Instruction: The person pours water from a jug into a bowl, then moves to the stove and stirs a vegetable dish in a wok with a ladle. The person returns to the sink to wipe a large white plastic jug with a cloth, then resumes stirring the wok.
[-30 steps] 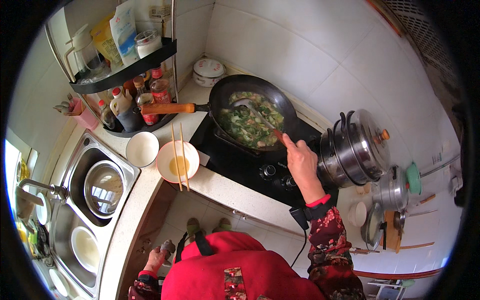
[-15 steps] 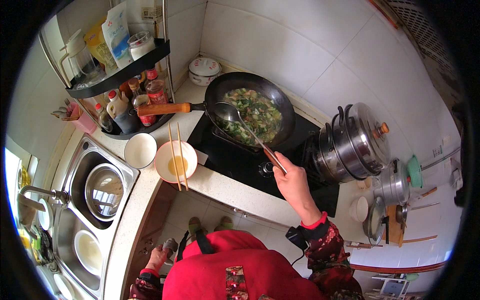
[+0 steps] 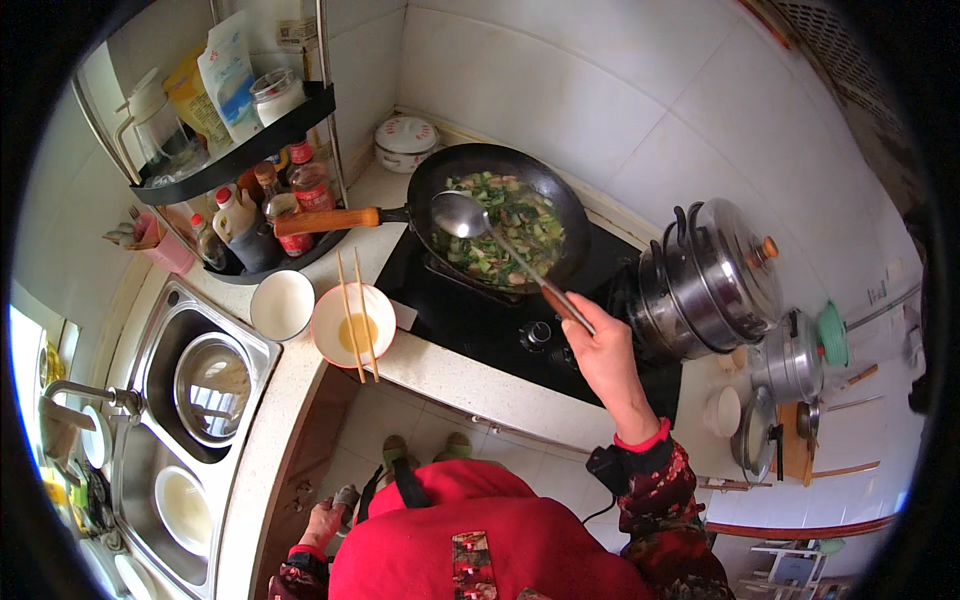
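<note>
My right hand (image 3: pixel 606 360) is closed round the wooden grip of a metal ladle (image 3: pixel 519 262). The ladle's round head is over the left part of a black wok (image 3: pixel 575 215), above chopped green vegetables in liquid (image 3: pixel 526 215). The wok stands on a black cooktop (image 3: pixel 455 325), its wooden handle (image 3: pixel 325 221) pointing left. Low at my left side, my left hand (image 3: pixel 322 522) has curled fingers against a small greyish thing (image 3: pixel 347 497), whose kind I cannot make out.
Chopsticks (image 3: pixel 356 315) lie across a bowl with yellowish liquid (image 3: pixel 325 345), beside a white bowl (image 3: pixel 282 304). A lidded steel pot (image 3: pixel 690 290) stands right of the wok. A condiment rack (image 3: pixel 235 150) and a double sink (image 3: pixel 160 400) are at left.
My right hand has shifted slightly right and down. The ladle's head has come up off the vegetables, with its inside turned more into view. My left hand stays low at my side.
</note>
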`<state>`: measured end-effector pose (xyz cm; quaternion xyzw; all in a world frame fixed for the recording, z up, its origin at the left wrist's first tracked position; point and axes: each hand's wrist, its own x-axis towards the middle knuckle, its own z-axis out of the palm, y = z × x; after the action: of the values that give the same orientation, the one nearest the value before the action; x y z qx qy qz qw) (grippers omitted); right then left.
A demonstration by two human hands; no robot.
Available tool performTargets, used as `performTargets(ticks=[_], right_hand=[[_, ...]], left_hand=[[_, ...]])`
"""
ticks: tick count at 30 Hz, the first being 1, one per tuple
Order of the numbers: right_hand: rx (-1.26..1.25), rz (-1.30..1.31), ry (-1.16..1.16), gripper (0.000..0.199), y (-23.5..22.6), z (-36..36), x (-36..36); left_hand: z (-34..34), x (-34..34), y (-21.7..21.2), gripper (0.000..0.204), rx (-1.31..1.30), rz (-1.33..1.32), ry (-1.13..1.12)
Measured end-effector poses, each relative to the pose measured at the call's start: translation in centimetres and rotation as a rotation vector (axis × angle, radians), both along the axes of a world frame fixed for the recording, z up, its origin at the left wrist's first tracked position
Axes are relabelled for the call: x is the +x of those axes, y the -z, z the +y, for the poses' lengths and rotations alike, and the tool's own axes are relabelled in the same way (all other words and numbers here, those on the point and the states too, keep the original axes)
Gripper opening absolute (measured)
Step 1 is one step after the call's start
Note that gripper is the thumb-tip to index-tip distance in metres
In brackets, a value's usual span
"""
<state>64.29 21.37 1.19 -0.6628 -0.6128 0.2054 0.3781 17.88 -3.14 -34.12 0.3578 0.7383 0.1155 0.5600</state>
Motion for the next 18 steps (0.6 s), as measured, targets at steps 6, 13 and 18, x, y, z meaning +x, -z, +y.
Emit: performTargets(ticks=[6,13,18], right_hand=[[-0.071,-0.08,0.009,0.032,0.3,-1.9,-0.9],[0.241,-0.571,0.137,0.041,2.0,0.0,2.6],[0.195,-0.751,0.03,0.045,2.0,-0.5,3.9]], left_hand=[[2.4,1.0,-4.2,0.05,-0.075,0.138,0.147],[2.7,0.6,-3.5,0.049,0.003,0.025,0.047],[2.4,0.7,-3.8,0.051,-0.037,0.157,0.188]])
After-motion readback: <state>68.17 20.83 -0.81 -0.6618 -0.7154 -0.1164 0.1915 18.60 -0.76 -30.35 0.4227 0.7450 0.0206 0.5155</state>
